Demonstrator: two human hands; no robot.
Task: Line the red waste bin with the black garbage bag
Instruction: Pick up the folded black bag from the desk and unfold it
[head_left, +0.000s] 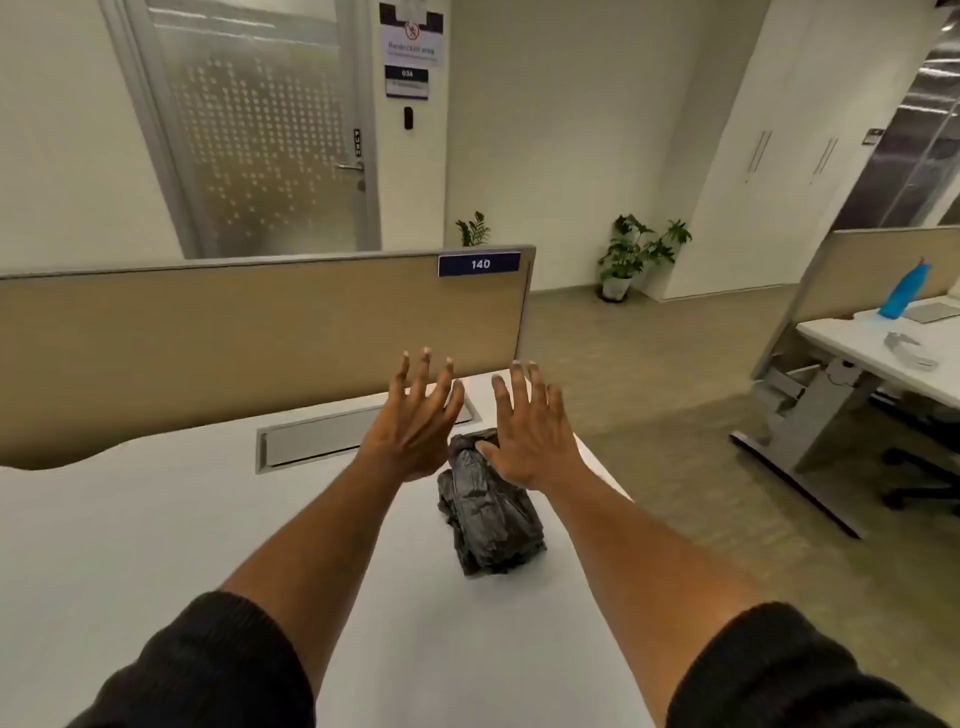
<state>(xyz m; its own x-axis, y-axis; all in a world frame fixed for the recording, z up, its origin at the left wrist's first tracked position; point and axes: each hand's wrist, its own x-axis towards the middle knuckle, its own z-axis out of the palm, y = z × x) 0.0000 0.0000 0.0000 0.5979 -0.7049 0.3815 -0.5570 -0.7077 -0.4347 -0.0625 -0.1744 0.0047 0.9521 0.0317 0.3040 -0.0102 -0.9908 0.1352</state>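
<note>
A folded, crumpled black garbage bag (488, 514) lies on the white desk (156, 519) near its right edge. My left hand (415, 421) hovers above the desk just left of the bag's far end, fingers spread, holding nothing. My right hand (530, 426) is held over the bag's far end with fingers spread and empty; its thumb is close to the bag, and I cannot tell if it touches. No red waste bin is in view.
A tan partition (260, 332) labelled 140 stands along the desk's far edge, with a grey cable tray lid (322, 436) in front of it. To the right lies open floor, then another desk (893, 358) with a blue bottle (904, 291). Potted plants (634, 254) stand by the far wall.
</note>
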